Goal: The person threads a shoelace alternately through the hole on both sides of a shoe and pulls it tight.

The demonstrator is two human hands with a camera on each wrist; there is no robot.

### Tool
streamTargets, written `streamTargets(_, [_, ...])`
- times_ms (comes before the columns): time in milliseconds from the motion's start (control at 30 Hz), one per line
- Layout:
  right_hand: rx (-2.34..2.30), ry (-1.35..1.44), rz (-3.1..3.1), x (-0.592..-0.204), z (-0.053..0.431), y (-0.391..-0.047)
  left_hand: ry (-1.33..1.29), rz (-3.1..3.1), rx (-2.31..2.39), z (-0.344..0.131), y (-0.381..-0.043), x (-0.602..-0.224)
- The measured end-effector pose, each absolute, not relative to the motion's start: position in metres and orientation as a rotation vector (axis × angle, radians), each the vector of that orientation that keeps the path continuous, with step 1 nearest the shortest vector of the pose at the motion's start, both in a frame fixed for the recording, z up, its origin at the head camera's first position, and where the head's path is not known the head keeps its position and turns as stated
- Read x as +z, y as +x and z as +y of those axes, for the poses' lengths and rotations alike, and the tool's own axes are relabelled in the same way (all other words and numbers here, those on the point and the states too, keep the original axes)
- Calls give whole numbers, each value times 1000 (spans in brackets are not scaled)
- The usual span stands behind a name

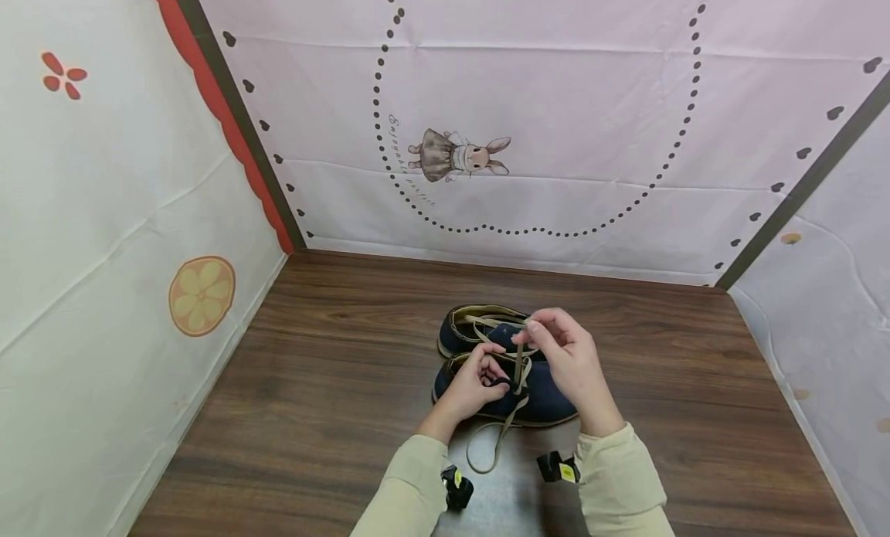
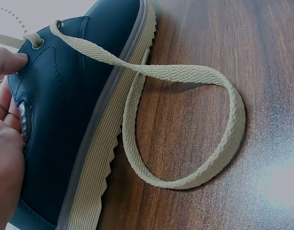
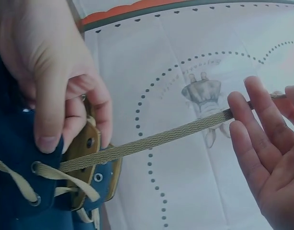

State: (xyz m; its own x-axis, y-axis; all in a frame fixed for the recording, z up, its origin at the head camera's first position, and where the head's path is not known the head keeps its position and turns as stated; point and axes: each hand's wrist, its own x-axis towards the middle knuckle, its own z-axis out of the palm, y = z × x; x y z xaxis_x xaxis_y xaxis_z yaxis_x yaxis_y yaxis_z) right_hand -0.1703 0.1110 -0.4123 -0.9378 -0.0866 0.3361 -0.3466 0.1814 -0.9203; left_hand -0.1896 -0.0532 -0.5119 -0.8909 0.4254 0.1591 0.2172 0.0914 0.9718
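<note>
Two dark blue shoes with beige laces stand side by side, the near shoe (image 1: 552,398) and the far shoe (image 1: 450,339). My left hand (image 1: 469,386) pinches the near shoe's eyelet flap (image 3: 46,165) between thumb and fingers. Above that shoe, my right hand (image 1: 570,359) pinches a shoelace (image 3: 152,140) near its end. This lace runs taut from the shoe's opening up to the right fingers, which are partly cut off in the right wrist view. Another lace end (image 2: 185,74) leaves an eyelet, crosses the ridged sole (image 2: 96,158) and loops on the brown wood-grain surface.
White printed sheets form the back wall (image 1: 556,120), left wall (image 1: 104,174) and right wall (image 1: 834,305) around the wooden surface (image 1: 334,413). A small black device (image 1: 456,491) sits at the left wrist, another black device (image 1: 552,467) by the right.
</note>
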Motion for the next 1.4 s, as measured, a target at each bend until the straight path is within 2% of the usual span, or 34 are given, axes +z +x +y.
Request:
streamTargets(933, [1735, 582, -2176, -385, 98, -178, 629, 2188, 1897, -53, -190, -510])
streamTargets(1267, [1874, 713, -2486, -405, 101, -193, 636, 2173, 1892, -52, -191, -512])
streamTargets(1400, [1861, 746, -2560, -421, 103, -195, 564, 2158, 1894, -52, -190, -511])
